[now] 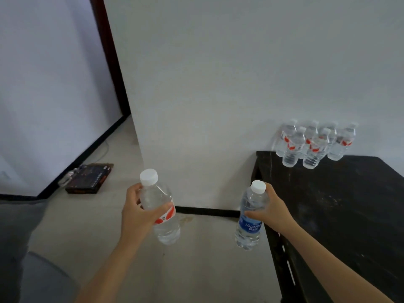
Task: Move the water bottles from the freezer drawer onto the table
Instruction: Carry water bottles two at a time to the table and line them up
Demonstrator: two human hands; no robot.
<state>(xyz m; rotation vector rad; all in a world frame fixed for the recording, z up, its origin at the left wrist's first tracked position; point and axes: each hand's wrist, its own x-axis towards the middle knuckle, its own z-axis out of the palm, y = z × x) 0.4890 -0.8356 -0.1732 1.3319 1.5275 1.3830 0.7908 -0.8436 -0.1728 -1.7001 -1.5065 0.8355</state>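
Observation:
My left hand grips a clear water bottle with a red and white label and a white cap, held upright over the floor. My right hand grips a water bottle with a blue label, upright beside the left edge of the black table. Several more red-label bottles stand grouped at the table's far left corner against the wall. The freezer drawer is out of view.
A white wall rises straight ahead, with a dark door frame to its left. A dark flat box lies on the pale floor at left, near a thin cable. Grey fabric fills the lower left corner.

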